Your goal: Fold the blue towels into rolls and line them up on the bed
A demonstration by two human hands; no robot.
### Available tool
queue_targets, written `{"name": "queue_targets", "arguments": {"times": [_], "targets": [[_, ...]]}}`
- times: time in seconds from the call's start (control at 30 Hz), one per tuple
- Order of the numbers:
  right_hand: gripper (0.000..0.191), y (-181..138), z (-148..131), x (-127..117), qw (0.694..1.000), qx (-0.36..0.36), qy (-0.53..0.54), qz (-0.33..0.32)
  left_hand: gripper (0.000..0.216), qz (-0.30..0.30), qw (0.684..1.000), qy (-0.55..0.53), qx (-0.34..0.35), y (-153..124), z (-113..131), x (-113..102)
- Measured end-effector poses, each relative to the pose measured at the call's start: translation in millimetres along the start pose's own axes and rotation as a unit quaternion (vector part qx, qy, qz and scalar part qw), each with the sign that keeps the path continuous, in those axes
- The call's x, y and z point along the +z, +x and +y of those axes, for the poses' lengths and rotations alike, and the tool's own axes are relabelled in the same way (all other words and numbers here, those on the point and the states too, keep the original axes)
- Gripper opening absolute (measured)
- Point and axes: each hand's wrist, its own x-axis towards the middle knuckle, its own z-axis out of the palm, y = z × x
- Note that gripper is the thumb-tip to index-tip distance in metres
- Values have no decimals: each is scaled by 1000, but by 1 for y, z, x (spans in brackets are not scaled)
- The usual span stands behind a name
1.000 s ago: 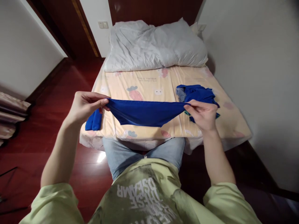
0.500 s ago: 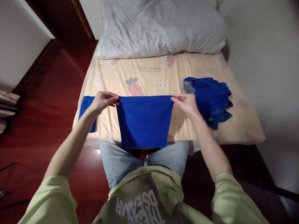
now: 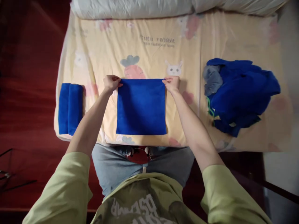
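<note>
The left hand (image 3: 111,83) and right hand (image 3: 172,83) each pinch a far corner of the square blue microfibre cloth (image 3: 141,106), the grip closed to hold it flat and taut on the yellow cartoon-print bed (image 3: 105,46), between two rolled blue cloths (image 3: 70,108) and a heap of loose blue cloths (image 3: 240,95).

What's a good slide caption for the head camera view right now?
Both hands, left hand and right hand, pinch the far corners of a blue cloth lying flat on the bed sheet.

Both arms outstretched — left hand (image 3: 111,83), right hand (image 3: 172,83) pinched.
</note>
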Motion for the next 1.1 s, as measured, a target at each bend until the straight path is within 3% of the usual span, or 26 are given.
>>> {"name": "queue_targets", "arguments": {"times": [0.1,0.2,0.33,0.5,0.6,0.73,0.93,1.1], "targets": [[49,4,4,13,998,30,-54,6,31,28,994,45,91,7,-15,13],[51,-18,-9,25,992,0,-126,13,47,41,975,106,190,-12,-21,26],[62,-80,-51,35,970,-120,-200,-70,57,-32,942,199,267,-72,-25,48],[65,-180,-90,36,936,-163,-260,-174,63,-84,913,310,253,-170,-35,63],[61,-229,-88,27,934,-157,-261,-185,63,-68,916,314,240,-219,-43,55],[59,-272,-75,7,940,-153,-253,-168,63,-54,922,304,234,-261,-54,32],[59,-312,-56,-24,937,-158,-273,-152,65,-63,919,315,229,-294,-73,-4],[66,-330,-40,-49,918,-210,-284,-183,69,-100,906,330,245,-308,-87,-31]]}}
